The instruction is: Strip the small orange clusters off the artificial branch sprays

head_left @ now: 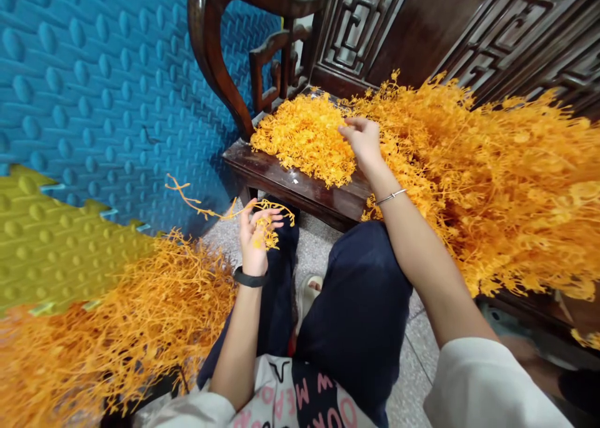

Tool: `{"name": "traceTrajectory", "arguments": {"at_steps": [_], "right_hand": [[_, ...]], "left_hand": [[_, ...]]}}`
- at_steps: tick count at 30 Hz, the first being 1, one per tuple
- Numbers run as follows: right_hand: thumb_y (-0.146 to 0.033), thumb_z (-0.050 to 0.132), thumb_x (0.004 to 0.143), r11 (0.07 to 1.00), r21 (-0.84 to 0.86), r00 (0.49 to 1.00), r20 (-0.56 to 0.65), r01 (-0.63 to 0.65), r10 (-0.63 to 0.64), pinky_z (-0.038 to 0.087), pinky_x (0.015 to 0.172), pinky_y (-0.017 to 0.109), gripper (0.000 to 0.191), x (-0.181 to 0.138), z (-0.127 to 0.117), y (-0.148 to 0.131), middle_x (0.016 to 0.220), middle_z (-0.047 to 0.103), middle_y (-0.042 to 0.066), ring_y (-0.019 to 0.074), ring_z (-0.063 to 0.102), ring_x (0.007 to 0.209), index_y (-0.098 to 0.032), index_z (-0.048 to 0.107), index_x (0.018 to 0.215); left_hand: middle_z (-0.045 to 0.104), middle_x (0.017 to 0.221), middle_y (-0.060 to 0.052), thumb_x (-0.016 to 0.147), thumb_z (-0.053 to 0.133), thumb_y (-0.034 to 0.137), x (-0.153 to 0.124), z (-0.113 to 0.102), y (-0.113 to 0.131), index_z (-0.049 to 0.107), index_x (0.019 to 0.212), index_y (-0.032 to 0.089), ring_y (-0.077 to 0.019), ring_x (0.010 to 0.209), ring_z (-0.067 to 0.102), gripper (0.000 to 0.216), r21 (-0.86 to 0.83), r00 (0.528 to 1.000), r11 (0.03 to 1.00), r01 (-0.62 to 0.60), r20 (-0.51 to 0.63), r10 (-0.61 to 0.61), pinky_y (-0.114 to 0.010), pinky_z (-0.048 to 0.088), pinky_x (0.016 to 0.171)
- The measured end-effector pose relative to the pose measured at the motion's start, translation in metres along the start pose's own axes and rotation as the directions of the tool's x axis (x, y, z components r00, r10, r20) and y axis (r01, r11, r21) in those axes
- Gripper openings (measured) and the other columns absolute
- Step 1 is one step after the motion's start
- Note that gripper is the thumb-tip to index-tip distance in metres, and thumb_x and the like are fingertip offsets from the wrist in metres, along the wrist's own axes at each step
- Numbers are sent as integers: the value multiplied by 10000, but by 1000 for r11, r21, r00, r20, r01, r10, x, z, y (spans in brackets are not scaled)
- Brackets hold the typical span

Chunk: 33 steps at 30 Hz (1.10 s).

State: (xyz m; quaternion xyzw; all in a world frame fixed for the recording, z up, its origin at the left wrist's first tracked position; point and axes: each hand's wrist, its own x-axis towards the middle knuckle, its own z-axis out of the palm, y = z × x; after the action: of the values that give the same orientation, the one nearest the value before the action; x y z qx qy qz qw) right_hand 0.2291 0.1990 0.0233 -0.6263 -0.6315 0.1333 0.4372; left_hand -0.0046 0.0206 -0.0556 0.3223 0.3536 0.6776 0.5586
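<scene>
My left hand (255,237) is held up over my knee, its fingers curled round a thin orange plastic sprig (220,210) whose bare stem juts out to the left. My right hand (363,139) reaches forward onto the dark wooden chair seat (285,178), fingers bent and resting on a small heap of orange plastic bits (304,137). A large bundle of orange plastic branches (506,184) lies to the right of that hand.
A pile of stripped orange stems (117,328) covers the floor at lower left. Blue foam mat (94,78) and green foam mat (51,234) lie on the left. The chair's curved arm (215,53) and carved wooden panels (469,28) stand behind.
</scene>
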Motion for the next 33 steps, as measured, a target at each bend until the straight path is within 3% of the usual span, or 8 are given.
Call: {"name": "traceTrajectory", "arguments": {"at_steps": [5, 9, 13, 15, 17, 20, 28, 33], "right_hand": [[-418, 516, 804, 985, -34, 980, 110, 171, -166, 468, 834, 355, 511, -6, -1, -24, 1249, 452, 98, 220, 469, 1134, -253, 403, 1274], [-423, 503, 814, 968, 124, 892, 376, 220, -251, 453, 866, 336, 422, -41, -10, -71, 1190, 510, 88, 187, 492, 1095, -201, 513, 1174], [-345, 546, 809, 897, 417, 539, 727, 146, -425, 461, 788, 281, 314, -86, -8, -116, 972, 609, 71, 127, 564, 870, -131, 594, 1035], [-288, 593, 782, 853, 488, 345, 780, 187, -522, 451, 764, 261, 290, -103, -2, -129, 977, 599, 61, 109, 548, 840, -133, 601, 1027], [-215, 629, 747, 830, 481, 235, 804, 283, -546, 443, 763, 255, 281, -115, 7, -134, 976, 576, 63, 106, 529, 832, -123, 607, 1011], [-94, 590, 740, 849, 372, 237, 847, 376, -476, 443, 733, 245, 253, -122, 17, -130, 926, 552, 66, 102, 523, 790, -94, 603, 992], [-106, 540, 771, 918, 231, 410, 840, 323, -355, 362, 577, 187, 73, -109, 21, -120, 648, 573, -4, 43, 463, 563, -78, 607, 776], [-261, 594, 768, 920, 312, 215, 907, 235, -363, 387, 581, 197, 237, -115, 18, -123, 632, 588, -2, 64, 506, 567, -83, 612, 924]], "left_hand": [[673, 850, -69, 736, 614, 349, -3, 5, 5, 509, 1048, 184, -167, 721, 653, 368, -44, 989, 989, 142, 50, -139, -311, 524, 662], [654, 737, -50, 729, 620, 333, -3, 3, 7, 544, 1022, 151, -129, 579, 617, 352, 3, 971, 974, 226, 76, -226, -241, 484, 514], [647, 702, -52, 694, 627, 347, -3, 2, 8, 556, 980, 139, -114, 498, 574, 360, 33, 960, 965, 262, 93, -264, -199, 405, 393], [642, 686, -53, 679, 620, 382, -3, 3, 10, 561, 918, 139, -119, 475, 560, 346, 43, 959, 964, 261, 103, -264, -202, 391, 365], [618, 634, -39, 677, 607, 402, -3, 4, 13, 555, 826, 144, -117, 449, 544, 302, 52, 953, 960, 276, 115, -280, -200, 379, 344], [590, 568, -28, 723, 544, 429, -2, 5, 18, 533, 763, 151, -111, 408, 518, 281, 44, 922, 933, 357, 141, -359, -184, 337, 310], [652, 799, -170, 718, 152, 762, -1, 4, 30, 585, 912, 112, -182, 532, 567, 804, -57, 842, 863, 502, 260, -473, -248, 371, 326], [615, 745, -145, 702, 215, 773, -3, 6, 29, 615, 826, 134, -167, 512, 538, 764, -67, 855, 872, 485, 245, -457, -255, 375, 336]]}}
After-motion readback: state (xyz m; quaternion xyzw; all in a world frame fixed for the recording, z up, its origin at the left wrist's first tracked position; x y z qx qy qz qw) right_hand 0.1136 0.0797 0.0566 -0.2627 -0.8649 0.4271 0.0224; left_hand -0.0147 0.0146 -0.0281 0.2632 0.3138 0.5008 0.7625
